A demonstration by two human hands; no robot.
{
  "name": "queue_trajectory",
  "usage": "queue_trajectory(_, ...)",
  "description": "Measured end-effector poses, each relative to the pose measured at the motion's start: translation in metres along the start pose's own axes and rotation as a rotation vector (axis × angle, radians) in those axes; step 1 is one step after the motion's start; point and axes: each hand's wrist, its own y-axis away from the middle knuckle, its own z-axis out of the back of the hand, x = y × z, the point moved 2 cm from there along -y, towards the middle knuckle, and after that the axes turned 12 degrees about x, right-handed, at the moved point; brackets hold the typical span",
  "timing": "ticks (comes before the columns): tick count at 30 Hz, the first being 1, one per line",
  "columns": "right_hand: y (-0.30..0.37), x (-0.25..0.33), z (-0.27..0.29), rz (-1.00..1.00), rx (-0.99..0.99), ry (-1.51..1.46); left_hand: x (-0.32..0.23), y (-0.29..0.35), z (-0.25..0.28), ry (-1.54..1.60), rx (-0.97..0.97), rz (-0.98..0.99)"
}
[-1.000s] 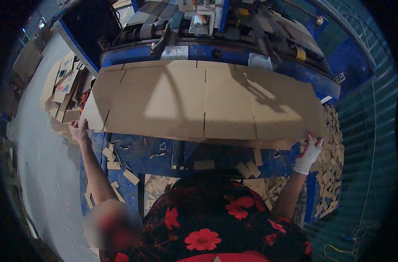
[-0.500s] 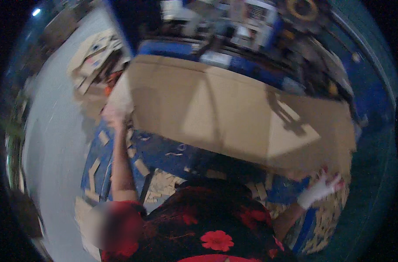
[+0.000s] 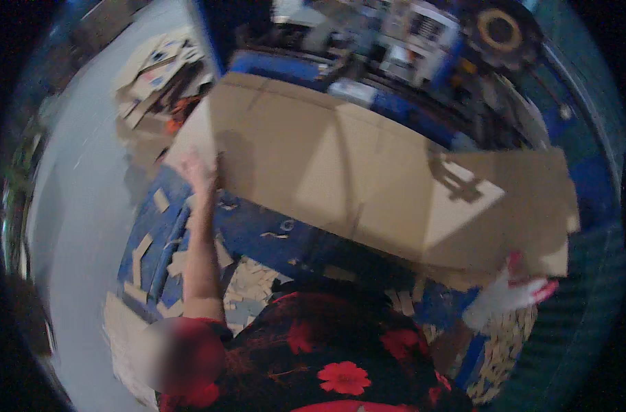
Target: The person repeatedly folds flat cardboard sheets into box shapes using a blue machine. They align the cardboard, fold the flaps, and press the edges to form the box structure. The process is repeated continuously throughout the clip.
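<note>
Over the blue surface (image 3: 254,213): one large cardboard sheet (image 3: 388,178), spanning from left grip (image 3: 200,173) to right grip (image 3: 511,292). Grip count two. Left: on sheet's left end, blurred, can't tell if pinching. Right: white-gloved, fingers spread wide at near right edge, contact unclear. Cardboard scraps (image 3: 162,200): scattered and heaped, too many to count.

cardboard sheet (image 3: 388,182) | long, brown | right end nearer | over blue table (image 3: 258,214)
</note>
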Motion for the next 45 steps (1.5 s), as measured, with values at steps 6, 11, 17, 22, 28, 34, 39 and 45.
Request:
queue_trajectory(6, -0.003, 0.007, -0.001, 0.022, -0.112, 0.006, 0.01, 0.002, 0.0, 0.057, -0.297, -0.181)
queue_trajectory(11, 0.001, 0.028, 0.007, 0.068, -0.078, 0.048, -0.016, 0.012, 0.043, 0.363, -0.579, -0.123)
queue_trajectory(17, 0.022, 0.041, -0.021, -0.073, 0.1, -0.806, 0.021, -0.025, 0.02, 0.986, -0.293, 0.165)
queue_trajectory(22, 0.046, 0.012, -0.056, -0.323, 0.252, -1.15, 0.058, -0.059, -0.018, -0.009, 0.034, -0.216)
queue_trajectory(28, 0.054, -0.013, -0.106, -0.485, 0.192, -0.919, -0.031, -0.031, -0.014, -0.26, -0.026, -0.548)
queue_trajectory(34, 0.029, -0.068, -0.132, -0.705, 0.308, -0.594, -0.086, 0.014, 0.023, -0.225, 0.245, -0.478)
queue_trajectory(39, 0.007, -0.065, -0.129, -0.424, 0.164, -0.503, -0.088, 0.012, 0.027, -0.217, 0.299, -0.567)
queue_trajectory(45, -0.026, -0.021, -0.109, -0.286, 0.132, -1.077, -0.086, 0.014, 0.028, -0.071, 0.327, -0.584)
